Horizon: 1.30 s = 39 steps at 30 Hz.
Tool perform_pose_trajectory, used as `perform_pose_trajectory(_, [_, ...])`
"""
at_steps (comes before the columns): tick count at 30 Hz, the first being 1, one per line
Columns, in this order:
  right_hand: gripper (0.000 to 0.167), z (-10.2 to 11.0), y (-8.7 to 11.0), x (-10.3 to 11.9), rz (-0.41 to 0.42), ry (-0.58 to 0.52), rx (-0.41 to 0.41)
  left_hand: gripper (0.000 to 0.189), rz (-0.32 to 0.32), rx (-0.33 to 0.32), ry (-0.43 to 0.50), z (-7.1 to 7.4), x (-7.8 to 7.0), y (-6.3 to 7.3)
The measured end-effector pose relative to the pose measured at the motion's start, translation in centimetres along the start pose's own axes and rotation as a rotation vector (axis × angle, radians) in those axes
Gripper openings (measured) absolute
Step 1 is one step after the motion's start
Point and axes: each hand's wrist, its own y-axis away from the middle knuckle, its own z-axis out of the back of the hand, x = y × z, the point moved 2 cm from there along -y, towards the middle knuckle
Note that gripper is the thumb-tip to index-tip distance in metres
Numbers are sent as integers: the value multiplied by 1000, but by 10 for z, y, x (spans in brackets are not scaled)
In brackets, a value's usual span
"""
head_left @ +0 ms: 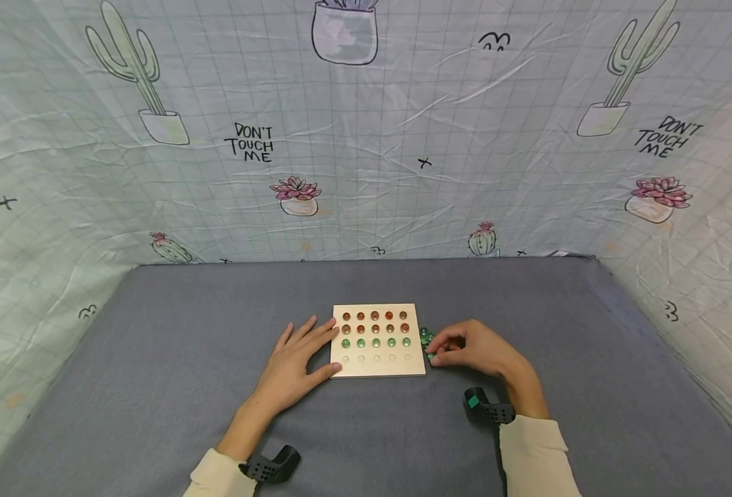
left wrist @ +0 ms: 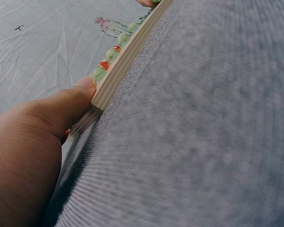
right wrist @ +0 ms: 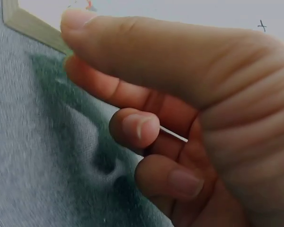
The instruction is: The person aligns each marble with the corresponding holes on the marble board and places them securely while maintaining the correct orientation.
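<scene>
A pale wooden board [head_left: 378, 368] lies on the grey cloth. Its two back rows carry red-brown marbles [head_left: 375, 315], and the row in front of those carries green marbles [head_left: 376, 342]; the nearest row shows bare round hollows. My left hand [head_left: 291, 373] rests at the board's left side, fingers spread and thumb at the near corner. In the left wrist view that thumb [left wrist: 75, 97] touches the board's edge. Right of the board, my right hand [head_left: 480, 351] pinches a green marble [head_left: 431, 356] between thumb and forefinger, mostly hidden by the fingertips.
Several loose green marbles [head_left: 425, 335] lie in a small cluster against the board's right edge. Grey cloth [head_left: 217, 317] covers the table. Behind and at both sides hangs a pale printed sheet [head_left: 366, 159] with cactus drawings.
</scene>
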Motion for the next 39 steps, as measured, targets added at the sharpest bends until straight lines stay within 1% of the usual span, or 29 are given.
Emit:
perform_pose_trajectory(4, [18, 0, -3, 7, 37, 2, -31, 64, 11, 16, 0, 1, 0, 0])
perform_pose_trajectory(7, [16, 0, -4, 15, 71, 21, -68, 65, 14, 23, -5, 2, 0, 0])
perform_pose_trajectory(12, [15, -6, -10, 25, 124, 72, -115, 65, 0, 8, -6, 2, -1, 0])
perform_pose_trajectory(15, [16, -12, -15, 28, 156, 87, -128, 65, 1, 8, -8, 2, -1, 1])
perform_pose_trajectory(20, [13, -23, -21, 34, 195, 66, -146, 65, 20, 31, -1, 1, -1, 1])
perform_pose_trajectory(24, [13, -31, -25, 41, 229, 66, -141, 64, 26, 35, 3, 1, -2, 2])
perform_pose_trajectory(28, [12, -41, -30, 48, 259, 93, -143, 64, 34, 39, 0, 1, -2, 2])
perform_pose_trajectory(34, [12, -58, -37, 57, 321, 126, -182, 63, 40, 41, 3, 1, -2, 2])
perform_pose_trajectory(39, [11, -73, -42, 62, 346, 154, -198, 64, 36, 41, -1, 0, -2, 1])
